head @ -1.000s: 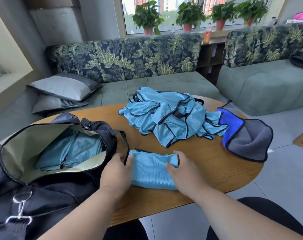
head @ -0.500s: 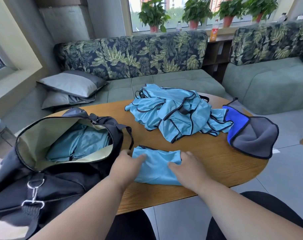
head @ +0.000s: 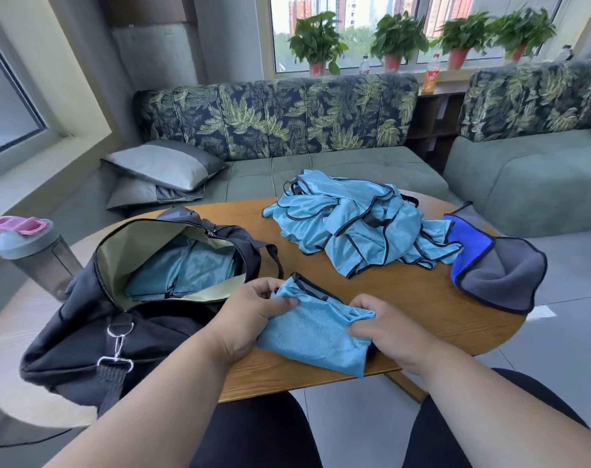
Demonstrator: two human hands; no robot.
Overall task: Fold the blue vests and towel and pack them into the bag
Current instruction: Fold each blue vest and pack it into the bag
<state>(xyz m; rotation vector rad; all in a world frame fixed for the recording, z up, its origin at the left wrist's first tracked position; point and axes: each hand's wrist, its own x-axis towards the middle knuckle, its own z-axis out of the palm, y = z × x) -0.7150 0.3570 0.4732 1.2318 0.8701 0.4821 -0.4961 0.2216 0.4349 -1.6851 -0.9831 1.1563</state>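
Blue mesh folded vest (head: pixel 316 329) lies at the wooden table's (head: pixel 422 298) near edge, pinched by left hand (head: pixel 253 314) and right hand (head: pixel 385 327). Open black bag (head: pixel 84 319) already holds some; the vest heap (head: pixel 351 224) and blue-grey towel (head: pixel 493 265) at the right edge remain.

We see a bright room lit by daylight from the windows (head: pixel 371 28) behind the sofa (head: pixel 277 119); the panes are nearly blown out; shadows on the bench (head: pixel 405 298) stay soft and faint; the wide lens bends the window frames and stretches the corners; the shaker bottle (head: pixel 33 251) at the left edge looks smeared; the plants (head: pixel 398 35) are slightly blurred.
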